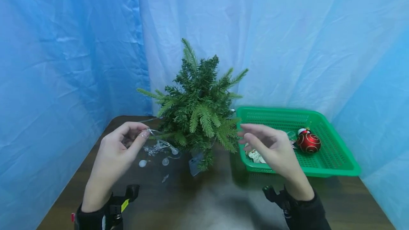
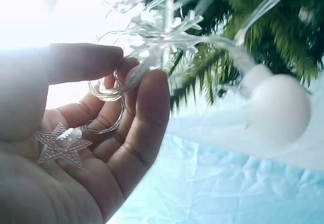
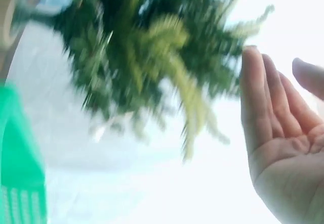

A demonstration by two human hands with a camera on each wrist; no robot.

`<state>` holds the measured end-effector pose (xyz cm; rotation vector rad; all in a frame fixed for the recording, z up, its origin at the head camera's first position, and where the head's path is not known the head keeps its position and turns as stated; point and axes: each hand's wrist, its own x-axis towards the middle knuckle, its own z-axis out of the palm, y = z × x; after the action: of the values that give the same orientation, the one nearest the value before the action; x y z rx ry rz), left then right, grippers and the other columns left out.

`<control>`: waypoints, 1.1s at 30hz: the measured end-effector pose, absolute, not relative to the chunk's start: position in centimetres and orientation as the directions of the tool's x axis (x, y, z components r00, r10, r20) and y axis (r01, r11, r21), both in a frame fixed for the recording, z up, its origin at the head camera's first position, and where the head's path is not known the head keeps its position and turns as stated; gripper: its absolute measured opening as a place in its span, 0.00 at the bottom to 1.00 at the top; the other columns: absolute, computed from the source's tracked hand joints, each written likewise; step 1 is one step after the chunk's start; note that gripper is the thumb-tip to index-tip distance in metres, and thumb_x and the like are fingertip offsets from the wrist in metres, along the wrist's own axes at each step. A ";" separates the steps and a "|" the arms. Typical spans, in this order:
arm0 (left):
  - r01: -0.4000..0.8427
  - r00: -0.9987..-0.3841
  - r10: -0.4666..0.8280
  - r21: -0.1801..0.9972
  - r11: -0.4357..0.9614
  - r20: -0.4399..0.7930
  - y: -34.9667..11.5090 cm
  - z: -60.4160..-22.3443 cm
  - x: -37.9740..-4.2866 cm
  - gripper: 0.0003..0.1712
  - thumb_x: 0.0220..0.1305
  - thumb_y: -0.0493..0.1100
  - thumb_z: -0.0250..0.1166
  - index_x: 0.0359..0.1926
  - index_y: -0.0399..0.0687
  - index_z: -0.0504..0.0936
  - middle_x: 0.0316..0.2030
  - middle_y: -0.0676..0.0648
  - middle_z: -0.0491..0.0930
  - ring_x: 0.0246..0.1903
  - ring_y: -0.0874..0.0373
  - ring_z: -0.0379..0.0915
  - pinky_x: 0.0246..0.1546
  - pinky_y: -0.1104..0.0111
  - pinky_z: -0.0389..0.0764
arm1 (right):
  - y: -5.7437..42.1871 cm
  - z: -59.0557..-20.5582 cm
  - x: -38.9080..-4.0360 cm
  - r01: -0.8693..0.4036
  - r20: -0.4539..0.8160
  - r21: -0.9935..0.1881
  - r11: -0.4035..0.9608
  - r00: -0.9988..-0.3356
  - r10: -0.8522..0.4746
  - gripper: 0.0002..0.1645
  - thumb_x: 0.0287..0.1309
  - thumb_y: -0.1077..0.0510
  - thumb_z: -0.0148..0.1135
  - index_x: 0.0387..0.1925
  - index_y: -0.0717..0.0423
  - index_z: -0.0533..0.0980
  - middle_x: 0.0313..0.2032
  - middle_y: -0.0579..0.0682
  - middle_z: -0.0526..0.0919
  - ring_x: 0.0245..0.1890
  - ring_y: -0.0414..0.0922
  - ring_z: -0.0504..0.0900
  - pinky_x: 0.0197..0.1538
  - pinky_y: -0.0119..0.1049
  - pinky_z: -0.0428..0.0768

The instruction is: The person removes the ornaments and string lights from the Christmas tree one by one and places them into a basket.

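Note:
At the tree's left side, my left hand (image 1: 116,150) pinches a clear string of lights (image 2: 114,93) between thumb and fingertips. A clear star (image 2: 63,145) on that string lies against the palm in the left wrist view. A clear snowflake (image 2: 167,34) and a white ball (image 2: 280,110) hang just beyond the fingertips. The small green Christmas tree (image 1: 204,113) stands between the hands. My right hand (image 1: 268,148), with fingers loosely bent and nothing in them, is raised at the tree's right, overlapping the basket's near left corner in the head view.
A green plastic basket (image 1: 343,155) sits on the dark table (image 1: 153,201) at the right. Inside are a red bauble (image 1: 308,142) and pale flat ornaments (image 1: 255,156). Loose light-string pieces, including a white ball (image 1: 142,163), lie left of the tree. Blue curtains (image 1: 287,38) hang behind.

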<state>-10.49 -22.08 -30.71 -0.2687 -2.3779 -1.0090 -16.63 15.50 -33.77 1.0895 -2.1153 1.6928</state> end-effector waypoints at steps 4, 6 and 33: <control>0.332 -0.860 -0.034 0.608 0.721 0.509 -23.3 -29.4 -10.5 0.11 0.74 0.47 0.62 0.49 0.48 0.83 0.35 0.52 0.81 0.27 0.59 0.71 0.25 0.70 0.69 | 17.0 -34.0 -18.7 -0.611 0.551 -0.781 0.131 -0.773 -0.315 0.18 0.72 0.65 0.58 0.60 0.60 0.79 0.46 0.56 0.87 0.38 0.49 0.88 0.37 0.40 0.86; 0.322 -0.864 -0.036 0.607 0.727 0.502 -23.7 -28.9 -10.7 0.12 0.75 0.48 0.62 0.50 0.47 0.83 0.36 0.50 0.82 0.27 0.59 0.71 0.25 0.70 0.69 | 17.5 -33.8 -19.7 -0.578 0.515 -0.796 0.180 -0.803 -0.300 0.18 0.74 0.61 0.58 0.61 0.58 0.79 0.47 0.53 0.87 0.39 0.50 0.87 0.38 0.39 0.86; 0.148 -0.910 -0.210 0.753 0.642 0.358 -28.7 -22.8 -15.8 0.26 0.78 0.50 0.51 0.71 0.47 0.68 0.44 0.47 0.77 0.36 0.53 0.76 0.36 0.73 0.78 | 17.1 -29.1 -29.7 -0.381 0.093 -0.753 0.537 -0.869 -0.486 0.28 0.76 0.47 0.55 0.70 0.53 0.71 0.67 0.60 0.73 0.65 0.58 0.73 0.62 0.58 0.73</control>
<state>-15.83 -28.68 -22.82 0.0487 -2.4475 -1.1751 -29.66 17.10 -29.08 0.8115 -2.8638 1.3512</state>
